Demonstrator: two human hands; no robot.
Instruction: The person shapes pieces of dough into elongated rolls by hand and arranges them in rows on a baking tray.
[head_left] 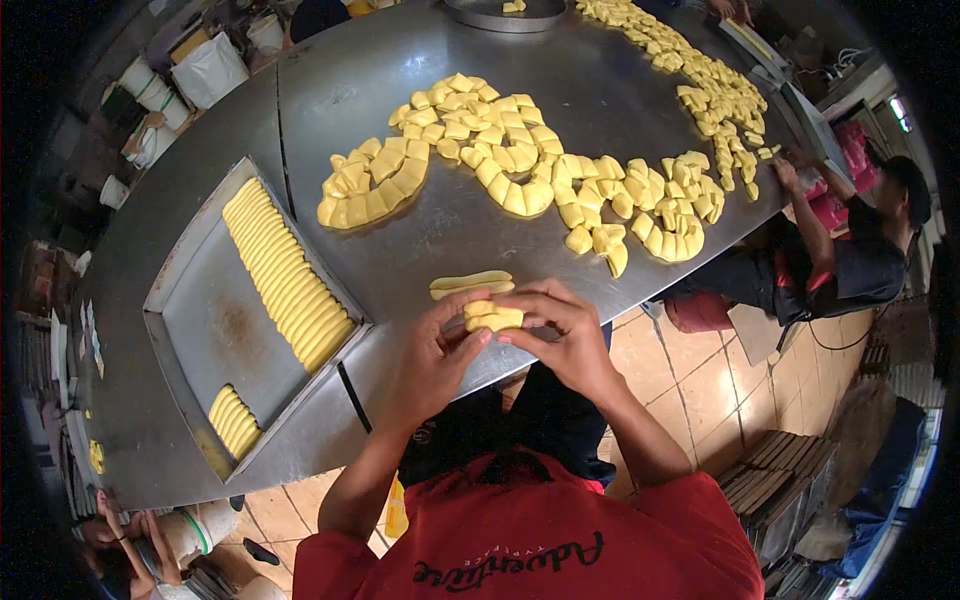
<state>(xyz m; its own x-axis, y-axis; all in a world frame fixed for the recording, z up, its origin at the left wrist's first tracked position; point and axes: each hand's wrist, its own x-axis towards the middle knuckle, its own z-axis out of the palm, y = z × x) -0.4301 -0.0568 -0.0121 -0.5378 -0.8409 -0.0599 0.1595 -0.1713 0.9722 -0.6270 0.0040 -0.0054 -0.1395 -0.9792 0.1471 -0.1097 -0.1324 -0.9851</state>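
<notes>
My left hand [440, 350] and my right hand [560, 340] pinch a small yellow dough piece [493, 316] between their fingertips at the table's near edge. Just beyond my fingers, a long, narrow yellow dough stick [470, 281] lies on the steel table [370, 280]. To the left, a metal tray [215, 285] holds a long row of dough sticks [285, 270] along its right side and a short row [233, 420] at its near left corner. Irregular clusters of cut yellow dough pieces [375, 190] spread over the table farther from me.
More dough pieces [720, 95] line the far right, where a person in dark clothing [840, 250] works at the table. A round pan [505, 22] sits at the back. Buckets [140, 85], stacked boards [760, 480] and another person's arms [140, 550] are around the table.
</notes>
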